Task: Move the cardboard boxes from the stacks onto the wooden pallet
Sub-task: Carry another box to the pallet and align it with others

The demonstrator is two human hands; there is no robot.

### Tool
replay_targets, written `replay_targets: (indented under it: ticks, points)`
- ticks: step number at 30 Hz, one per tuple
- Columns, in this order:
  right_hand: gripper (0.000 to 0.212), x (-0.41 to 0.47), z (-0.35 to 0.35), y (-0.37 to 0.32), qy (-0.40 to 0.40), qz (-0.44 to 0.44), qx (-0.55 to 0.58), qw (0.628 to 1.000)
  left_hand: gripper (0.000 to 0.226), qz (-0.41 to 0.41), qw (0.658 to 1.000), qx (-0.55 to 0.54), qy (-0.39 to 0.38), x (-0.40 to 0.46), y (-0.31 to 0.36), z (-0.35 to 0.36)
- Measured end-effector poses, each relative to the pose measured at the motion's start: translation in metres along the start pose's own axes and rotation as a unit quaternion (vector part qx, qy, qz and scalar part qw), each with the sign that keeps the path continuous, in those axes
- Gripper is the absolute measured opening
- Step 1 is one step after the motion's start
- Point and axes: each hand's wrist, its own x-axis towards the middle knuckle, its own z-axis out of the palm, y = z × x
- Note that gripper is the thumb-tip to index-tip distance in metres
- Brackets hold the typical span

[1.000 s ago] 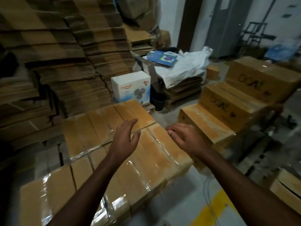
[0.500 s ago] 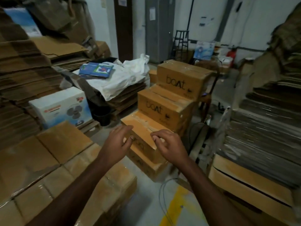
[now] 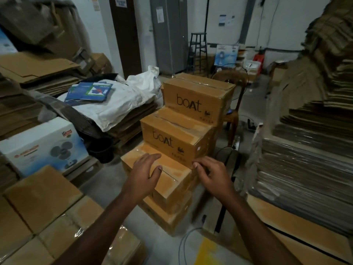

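Brown cardboard boxes rise in three steps ahead of me. The nearest, lowest top box (image 3: 172,180) has a taped lid; behind it stand a middle box (image 3: 177,138) and a tallest box (image 3: 196,96), both printed "boAt". My left hand (image 3: 145,173) hovers over the near box's lid, fingers spread, holding nothing. My right hand (image 3: 214,175) is at that box's right top corner, fingers curled and apart, also empty. At lower left lie taped boxes (image 3: 47,222) laid flat in a layer; what they rest on is hidden.
A white fan carton (image 3: 44,146) sits at left, a white sack (image 3: 118,104) on flattened cardboard behind it. Tall stacks of flat cardboard (image 3: 309,142) wall the right. Cables (image 3: 183,243) and a yellow floor mark (image 3: 206,251) lie below; a chair (image 3: 235,104) and stool (image 3: 198,50) stand behind.
My view has swung right from the flat layer of boxes to the stepped stack. Both hands have moved with it and now reach the nearest box's top.
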Motion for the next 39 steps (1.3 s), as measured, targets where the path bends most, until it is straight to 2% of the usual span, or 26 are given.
replay_targets:
  ticks: [5, 8, 14, 19, 23, 27, 32, 36, 39]
  points:
    - [0.023, 0.060, 0.015, 0.057, -0.016, 0.005, -0.024, 1.000, 0.056, 0.010, 1.000, -0.004, -0.017, 0.091, -0.008, 0.031]
    - [0.027, 0.094, 0.019, 0.098, -0.016, 0.041, -0.030, 0.999, 0.055, 0.006, 0.999, -0.033, -0.030, 0.141, -0.019, 0.051]
    - [0.029, 0.160, 0.045, 0.155, -0.029, 0.097, -0.061, 0.993, 0.040, 0.014, 0.997, -0.054, -0.048, 0.239, -0.053, 0.082]
    - [0.028, 0.192, 0.058, 0.190, -0.048, 0.114, -0.051, 0.991, 0.040, -0.001, 0.994, -0.065, -0.087, 0.273, -0.067, 0.106]
    - [0.027, 0.221, 0.062, 0.228, -0.058, 0.149, -0.063, 0.985, 0.051, -0.023, 0.992, -0.062, -0.107, 0.304, -0.082, 0.123]
    - [0.032, 0.245, 0.069, 0.272, -0.069, 0.209, -0.041, 0.975, 0.044, -0.032, 0.992, -0.043, -0.117, 0.327, -0.089, 0.145]
    - [0.043, 0.276, 0.084, 0.333, -0.118, 0.265, -0.060, 0.955, 0.042, -0.056, 0.990, -0.021, -0.129, 0.367, -0.092, 0.178]
    - [0.051, 0.298, 0.095, 0.383, -0.166, 0.303, -0.054, 0.937, 0.045, -0.071, 0.980, -0.001, -0.188, 0.399, -0.088, 0.217]
    - [0.057, 0.320, 0.106, 0.422, -0.213, 0.319, -0.060, 0.921, 0.056, -0.099, 0.968, 0.029, -0.230, 0.422, -0.086, 0.255]
